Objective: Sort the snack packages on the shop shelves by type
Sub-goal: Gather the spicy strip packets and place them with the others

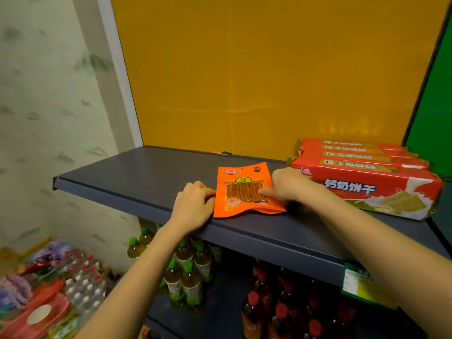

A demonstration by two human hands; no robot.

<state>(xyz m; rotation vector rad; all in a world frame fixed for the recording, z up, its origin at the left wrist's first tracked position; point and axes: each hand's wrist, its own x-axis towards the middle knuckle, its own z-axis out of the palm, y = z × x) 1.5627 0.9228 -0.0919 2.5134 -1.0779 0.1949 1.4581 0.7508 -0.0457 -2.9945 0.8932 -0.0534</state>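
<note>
- The orange snack pouch (245, 192) lies flat on the dark shelf (127, 172), close to its near edge and about midway along, with its hang-hole end pointing far and its clear window facing up.
- The left hand (194, 204) rests on the shelf at the pouch's left edge, fingers curled together and touching that edge; nothing is pinched between them.
- The right hand (291, 184) lies palm down at the pouch's right side, one fingertip pressing on the window while the other fingers stay loosely bent; it presses rather than grips.
- Just right of that hand sits the stack of red biscuit packs (367, 182), apparently a separate type, so the pouch seems to be starting its own group.
- The step in hand looks like squaring the pouch in place. Judged from this, it would go best by sliding with flat fingers, not lifting, since the thin foil buckles easily; its near right corner already curls up.
- Keep a clear gap between pouch and biscuit packs so the types read apart, and line the pouch's near edge up with the shelf lip.
- Pushing it a little farther back would help, as the near edge sits close to the drop above the green-capped tea bottles (188, 275) below.
</note>
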